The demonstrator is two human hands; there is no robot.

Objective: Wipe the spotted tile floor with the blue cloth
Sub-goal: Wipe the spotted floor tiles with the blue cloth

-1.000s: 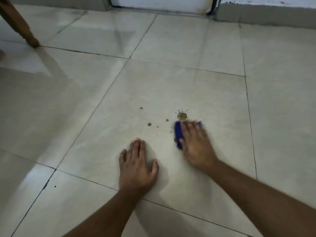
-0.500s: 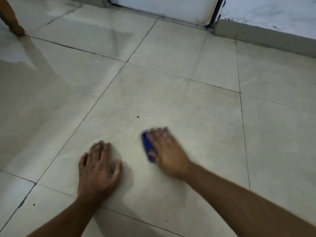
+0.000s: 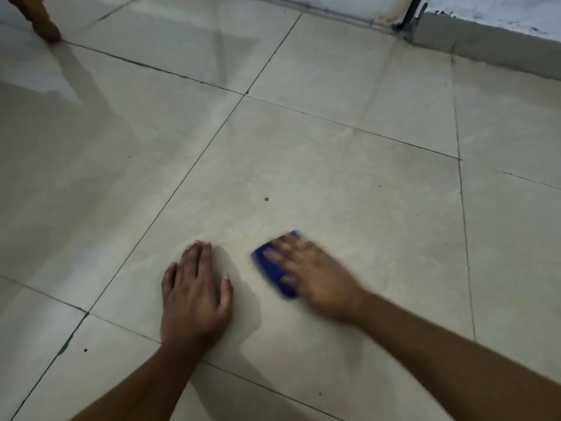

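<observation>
Cloth: blue cloth (image 3: pixel 274 273), folded flat on the tile floor (image 3: pixel 349 183), blurred, partly under fingers of the right hand (image 3: pixel 315 278).
Floor: pale glossy tiles, dark grout lines; one small dark spot (image 3: pixel 266 199) just beyond the cloth.

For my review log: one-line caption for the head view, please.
Right hand presses blue cloth flat on tile floor; left hand braces beside it; one dark spot remains ahead.

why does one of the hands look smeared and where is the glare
Head view: the right hand and blue cloth are motion-blurred, while the left hand, flat on the tile floor, is sharp; pale glare sits at far left by the wooden leg.
</observation>
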